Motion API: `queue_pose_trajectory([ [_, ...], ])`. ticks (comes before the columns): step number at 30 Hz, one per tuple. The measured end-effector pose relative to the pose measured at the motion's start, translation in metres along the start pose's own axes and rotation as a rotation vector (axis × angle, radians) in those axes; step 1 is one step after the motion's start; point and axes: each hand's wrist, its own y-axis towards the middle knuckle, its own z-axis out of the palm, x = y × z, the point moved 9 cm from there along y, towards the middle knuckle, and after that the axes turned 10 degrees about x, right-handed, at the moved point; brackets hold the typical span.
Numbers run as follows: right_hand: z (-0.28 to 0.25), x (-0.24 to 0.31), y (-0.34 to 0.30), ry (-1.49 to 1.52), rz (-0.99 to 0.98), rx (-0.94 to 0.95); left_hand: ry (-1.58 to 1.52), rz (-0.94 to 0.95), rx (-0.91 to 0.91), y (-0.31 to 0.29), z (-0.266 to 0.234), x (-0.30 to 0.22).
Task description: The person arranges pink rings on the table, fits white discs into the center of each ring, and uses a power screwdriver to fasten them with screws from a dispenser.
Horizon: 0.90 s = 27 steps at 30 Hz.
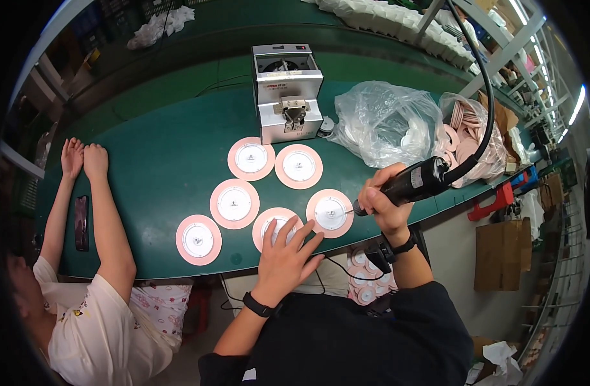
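Observation:
My right hand (390,204) grips a black electric screwdriver (416,183) with a cable running up from its back end. Its thin bit reaches the white middle of a round pink-rimmed disc (327,222). Spread fingers of my left hand (283,260) lie over a second such disc (267,225), partly hiding it, and the fingertips come to the near edge of the first. Beyond and to the left lie more of these discs: one at the far left (198,239), one in the middle (234,204), and two near the machine (251,159).
A silver screw feeder (288,96) stands at the back of the green table (147,167). Clear plastic bags (388,122) sit to its right, one holding pink discs (465,141). At left, another person's hands (84,157) rest beside a phone (81,222). A cardboard box (501,256) stands off the right side.

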Motion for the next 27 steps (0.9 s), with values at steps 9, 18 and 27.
queue_pose_trajectory([
  [9,-0.012,0.002,0.001,0.068,-0.050,-0.020,-0.017,-0.001,-0.005,-0.001,0.000,0.001],
  [18,-0.036,0.001,-0.002,0.158,-0.112,-0.111,-0.025,0.001,0.001,-0.001,0.001,0.002],
  [27,-0.044,-0.005,-0.001,0.231,-0.084,-0.217,-0.031,-0.001,0.002,0.000,0.001,0.001],
])
